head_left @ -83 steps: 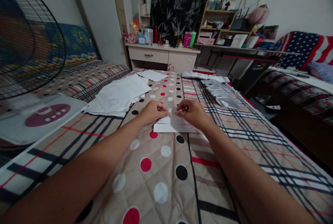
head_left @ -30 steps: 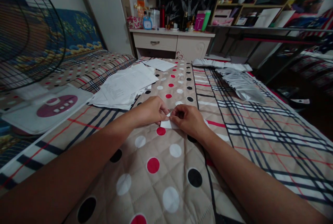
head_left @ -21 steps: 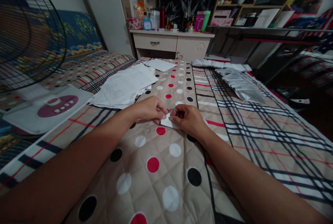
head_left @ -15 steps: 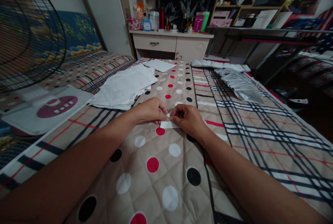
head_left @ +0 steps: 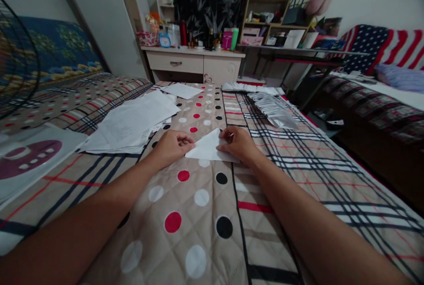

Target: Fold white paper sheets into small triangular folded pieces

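A white folded sheet of paper [head_left: 207, 147], roughly triangular, lies on the quilted, dotted bedspread [head_left: 205, 214] between my hands. My left hand [head_left: 175, 146] pinches its left corner between thumb and fingertips. On the other side, my right hand [head_left: 237, 143] has thumb and forefinger closed on the paper's right part, and the palm covers some of that edge. Left of my left hand rests a loose stack of white sheets [head_left: 129, 123], the top one faintly printed. One single sheet [head_left: 183, 91] lies just beyond the stack.
At the right are a fanned pile of silvery-white strips [head_left: 273, 112] and a long white bundle [head_left: 251, 88]. A clear plastic bag with a purple print [head_left: 29, 159] lies at the left, near a fan's wire guard [head_left: 35, 70]. A white dresser [head_left: 192, 62] stands beyond the bed.
My hands have moved apart, and much more of the folded paper shows between them, now with a peaked top. The view has turned to the right, bringing in the flag-patterned cloth.
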A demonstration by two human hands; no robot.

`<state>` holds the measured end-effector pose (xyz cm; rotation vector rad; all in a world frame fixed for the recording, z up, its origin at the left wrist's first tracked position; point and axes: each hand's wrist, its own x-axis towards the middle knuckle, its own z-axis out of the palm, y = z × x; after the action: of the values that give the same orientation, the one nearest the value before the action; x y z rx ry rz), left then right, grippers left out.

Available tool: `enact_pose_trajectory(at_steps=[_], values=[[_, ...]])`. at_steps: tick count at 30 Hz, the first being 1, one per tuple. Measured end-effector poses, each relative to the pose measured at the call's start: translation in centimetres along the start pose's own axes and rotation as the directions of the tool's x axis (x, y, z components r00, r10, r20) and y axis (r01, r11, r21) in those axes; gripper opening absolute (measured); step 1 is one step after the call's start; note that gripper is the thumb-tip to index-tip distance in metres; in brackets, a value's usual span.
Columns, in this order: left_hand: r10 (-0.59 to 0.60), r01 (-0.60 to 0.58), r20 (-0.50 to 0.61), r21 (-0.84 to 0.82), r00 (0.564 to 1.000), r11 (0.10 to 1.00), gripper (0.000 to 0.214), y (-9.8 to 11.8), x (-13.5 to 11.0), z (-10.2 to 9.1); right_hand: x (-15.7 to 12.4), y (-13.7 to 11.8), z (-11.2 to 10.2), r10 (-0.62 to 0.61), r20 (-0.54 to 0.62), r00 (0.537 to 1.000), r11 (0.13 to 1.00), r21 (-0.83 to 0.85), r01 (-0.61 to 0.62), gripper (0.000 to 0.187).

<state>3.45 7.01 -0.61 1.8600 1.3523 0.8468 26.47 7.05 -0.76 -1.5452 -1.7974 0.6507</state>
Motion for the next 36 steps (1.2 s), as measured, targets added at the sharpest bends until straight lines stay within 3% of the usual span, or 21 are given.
enact_pose_trajectory(at_steps=[3, 5, 8, 12, 15, 19, 24, 27, 29, 31, 36], values=[[0.067, -0.064, -0.069, 0.044, 0.995, 0.997, 0.016, 0.4, -0.1, 0.3, 0.5, 0.8, -0.3, 0.066, -0.034, 0.997, 0.996, 0.062, -0.064, 0.041], [0.084, -0.081, -0.091, 0.035, 0.992, 0.996, 0.016, 0.5, -0.2, 0.3, 0.7, 1.1, -0.7, 0.112, 0.044, 0.993, 0.961, 0.248, -0.119, 0.042], [0.058, -0.060, -0.076, -0.018, 0.995, 0.998, 0.018, 0.2, -0.1, 0.1, 0.9, 1.4, -1.4, 0.142, 0.175, 0.974, 0.844, 0.494, -0.211, 0.037], [0.023, -0.023, 0.004, -0.117, 1.000, 0.993, 0.024, -0.9, 0.3, -0.5, 0.9, 1.4, -2.2, 0.147, 0.261, 0.954, 0.750, 0.599, -0.279, 0.038], [0.051, -0.047, 0.030, -0.127, 0.998, 0.991, 0.026, -1.2, 0.5, -0.6, 0.9, 1.6, -2.3, 0.127, 0.274, 0.953, 0.760, 0.590, -0.271, 0.038], [0.103, -0.103, 0.031, -0.003, 0.994, 0.995, 0.017, -1.1, 0.5, -0.2, 1.0, 1.8, -1.7, 0.066, 0.218, 0.974, 0.858, 0.486, -0.167, 0.034], [0.231, -0.224, -0.007, 0.226, 0.973, 0.948, 0.014, -1.3, 0.6, 0.5, 0.8, 1.8, -0.9, -0.025, 0.008, 1.000, 0.991, 0.130, 0.023, 0.041], [0.447, -0.427, 0.026, 0.352, 0.894, 0.833, 0.018, -1.5, 0.9, 0.7, 0.7, 1.8, -0.8, -0.092, -0.028, 0.995, 0.995, -0.026, 0.092, 0.035], [0.565, -0.572, 0.142, 0.374, 0.813, 0.730, 0.030, -1.4, 1.0, 0.9, 0.6, 1.8, -0.8, -0.146, 0.047, 0.988, 0.989, -0.007, 0.147, 0.022], [0.611, -0.658, 0.250, 0.345, 0.751, 0.669, 0.045, -1.2, 1.1, 1.2, 0.5, 1.8, -0.9, -0.186, 0.126, 0.974, 0.982, 0.062, 0.179, 0.013], [0.617, -0.664, 0.246, 0.286, 0.747, 0.691, 0.050, -0.7, 0.8, 1.8, 0.3, 2.0, -1.1, -0.237, 0.187, 0.953, 0.968, 0.130, 0.215, 0.018]])
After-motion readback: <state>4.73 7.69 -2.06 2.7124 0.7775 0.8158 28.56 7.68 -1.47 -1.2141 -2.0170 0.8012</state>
